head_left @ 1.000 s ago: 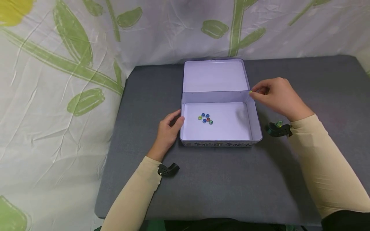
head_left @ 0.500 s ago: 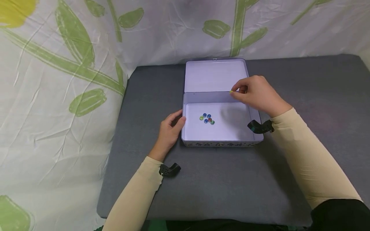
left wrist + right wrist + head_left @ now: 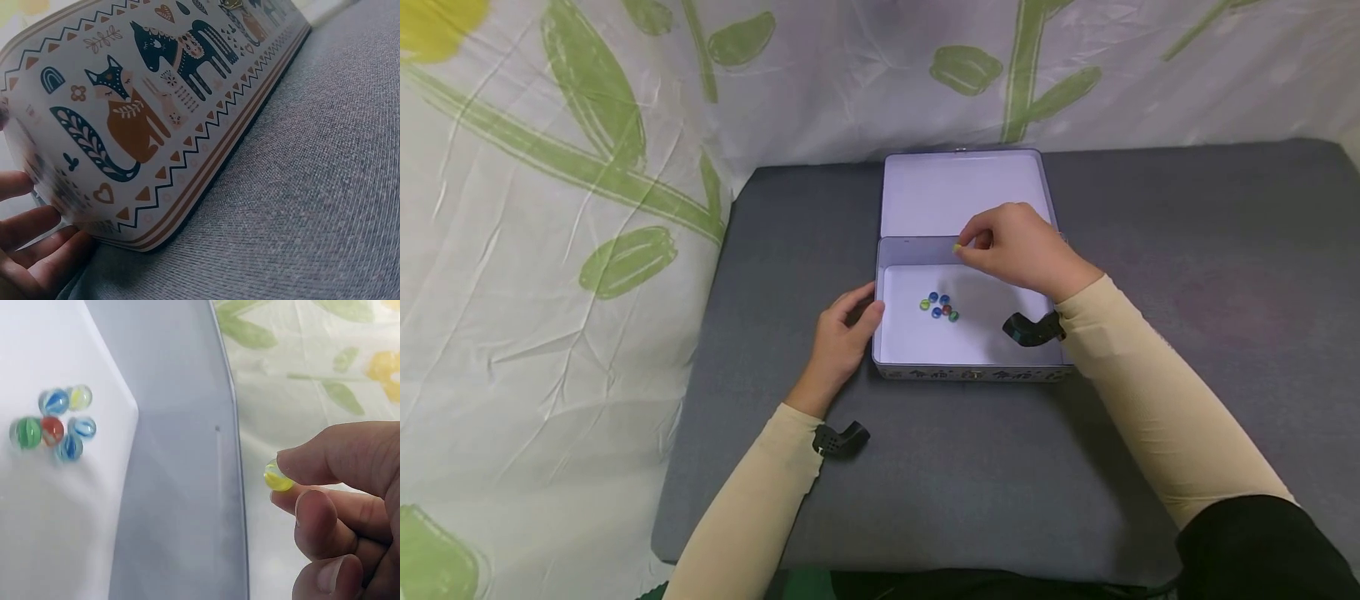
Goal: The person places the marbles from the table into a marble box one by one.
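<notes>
A white tin box [image 3: 910,343] stands on the table, its hinged lid [image 3: 955,187] laid back at the far side. Several glass marbles [image 3: 936,312] lie grouped on its floor: blue, green, red and yellow ones in the right wrist view. Between thumb and forefinger, my right hand [image 3: 1022,250] pinches a clear marble with a yellow swirl [image 3: 279,480], held above the back part of the box. My left hand [image 3: 837,343] rests against the box's left side, thumb near the rim, fingers [image 3: 34,228] loosely extended along the patterned outer wall.
The grey cloth-covered table [image 3: 940,492] extends around the box. A white curtain [image 3: 850,83] with green leaf prints hangs behind and to the left. Black wrist cameras [image 3: 841,440] sit on both forearms.
My right hand has moved left with the yellow marble, from the box's back right corner to above its back middle. The left hand stays at the box's side.
</notes>
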{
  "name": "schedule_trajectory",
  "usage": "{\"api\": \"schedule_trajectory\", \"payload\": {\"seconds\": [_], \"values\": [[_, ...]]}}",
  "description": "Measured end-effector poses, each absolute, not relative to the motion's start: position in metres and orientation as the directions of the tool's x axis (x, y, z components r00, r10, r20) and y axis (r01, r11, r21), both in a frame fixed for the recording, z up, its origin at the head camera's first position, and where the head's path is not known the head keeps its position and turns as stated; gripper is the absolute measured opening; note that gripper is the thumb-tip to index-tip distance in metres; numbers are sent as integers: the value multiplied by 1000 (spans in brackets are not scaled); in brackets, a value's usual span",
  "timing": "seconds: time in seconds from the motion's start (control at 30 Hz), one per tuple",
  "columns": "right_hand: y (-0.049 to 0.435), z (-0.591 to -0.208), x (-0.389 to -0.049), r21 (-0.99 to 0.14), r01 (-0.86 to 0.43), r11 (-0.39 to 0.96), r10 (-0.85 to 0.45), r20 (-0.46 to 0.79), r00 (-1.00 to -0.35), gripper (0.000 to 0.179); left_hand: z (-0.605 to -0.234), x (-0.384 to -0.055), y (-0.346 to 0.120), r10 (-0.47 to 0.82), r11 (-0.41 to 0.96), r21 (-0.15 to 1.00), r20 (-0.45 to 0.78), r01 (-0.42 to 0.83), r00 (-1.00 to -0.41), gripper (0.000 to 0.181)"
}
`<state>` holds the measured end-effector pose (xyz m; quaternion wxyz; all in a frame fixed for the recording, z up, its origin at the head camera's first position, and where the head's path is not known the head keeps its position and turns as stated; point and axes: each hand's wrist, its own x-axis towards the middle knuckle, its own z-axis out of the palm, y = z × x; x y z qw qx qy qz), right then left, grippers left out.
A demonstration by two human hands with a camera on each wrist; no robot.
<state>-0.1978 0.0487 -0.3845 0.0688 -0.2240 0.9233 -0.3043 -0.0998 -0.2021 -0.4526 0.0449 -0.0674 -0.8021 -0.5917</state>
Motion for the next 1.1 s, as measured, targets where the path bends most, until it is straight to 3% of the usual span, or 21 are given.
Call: {"api": "schedule_trajectory", "payload": {"seconds": [0.47,1.1], "values": [[28,-402,-201,-606,-387,695,-513,-41,-857,12,-453,-101,-204,75,246,960,122,137,-990,41],[23,-431,-206,-639,-374,672,-613,-197,-766,4,-452,-101,-205,75,248,959,122,137,-990,42]]}}
